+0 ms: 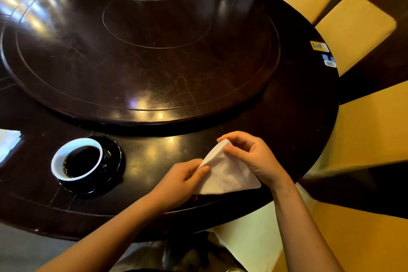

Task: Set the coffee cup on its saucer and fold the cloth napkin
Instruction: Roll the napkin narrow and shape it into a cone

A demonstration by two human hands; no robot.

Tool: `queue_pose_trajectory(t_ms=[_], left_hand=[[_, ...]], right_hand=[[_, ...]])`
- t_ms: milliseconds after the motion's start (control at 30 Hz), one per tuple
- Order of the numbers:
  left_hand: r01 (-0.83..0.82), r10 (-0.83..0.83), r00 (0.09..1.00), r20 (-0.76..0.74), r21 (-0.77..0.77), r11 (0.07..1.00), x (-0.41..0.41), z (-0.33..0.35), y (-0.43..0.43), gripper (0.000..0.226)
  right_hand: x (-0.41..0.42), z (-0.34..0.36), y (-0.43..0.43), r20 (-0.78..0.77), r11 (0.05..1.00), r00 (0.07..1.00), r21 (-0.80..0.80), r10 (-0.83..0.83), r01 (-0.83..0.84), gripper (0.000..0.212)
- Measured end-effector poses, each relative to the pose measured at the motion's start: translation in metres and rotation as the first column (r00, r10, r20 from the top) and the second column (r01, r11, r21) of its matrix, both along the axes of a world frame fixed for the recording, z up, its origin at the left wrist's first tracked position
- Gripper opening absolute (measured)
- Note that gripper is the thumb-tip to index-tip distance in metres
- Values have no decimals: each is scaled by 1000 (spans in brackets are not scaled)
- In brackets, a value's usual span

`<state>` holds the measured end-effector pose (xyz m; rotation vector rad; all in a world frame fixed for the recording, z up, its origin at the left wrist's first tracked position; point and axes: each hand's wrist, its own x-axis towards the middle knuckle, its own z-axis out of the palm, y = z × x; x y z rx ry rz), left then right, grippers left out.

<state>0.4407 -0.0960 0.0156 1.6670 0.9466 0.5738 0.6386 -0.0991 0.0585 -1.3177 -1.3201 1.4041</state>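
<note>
A coffee cup (66, 161), white inside and dark outside, holds dark coffee and stands on a black saucer (114, 150) at the near left of the table. To its right lies a white cloth napkin (227, 174), folded into a triangle. My left hand (181, 181) pinches the napkin's left edge. My right hand (251, 157) grips its top corner and lifts it slightly off the table.
A dark round table (298, 117) carries a large raised turntable (141, 51). Yellow chairs (353, 28) ring the right side. A white folded item (8, 143) lies at the left edge. Small cards (319, 46) sit near the right rim.
</note>
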Motion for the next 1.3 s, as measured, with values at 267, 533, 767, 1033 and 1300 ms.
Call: queue_pose_trajectory(t_ms=[267,533,767,1033,1300], left_hand=[[44,-25,991,-135,142,989,-3,-2,3,51],[-81,87,994,-61,98,992,4,8,2,12],[-117,120,978,-172,26,993,-27,0,-9,35],[-295,328,906,-268,156,943,-61,-11,-36,30],[-365,580,714,-393,499,786,-74,-42,-49,41]], right_hand=[[-7,3,7,37,998,998,35,-60,58,6],[-13,-1,6,-13,984,984,18,-178,178,2],[-25,-28,16,-69,980,979,-64,-191,187,3],[-61,-46,36,-16,999,1000,-35,-12,12,2],[-84,-13,65,399,946,899,179,180,-269,11]])
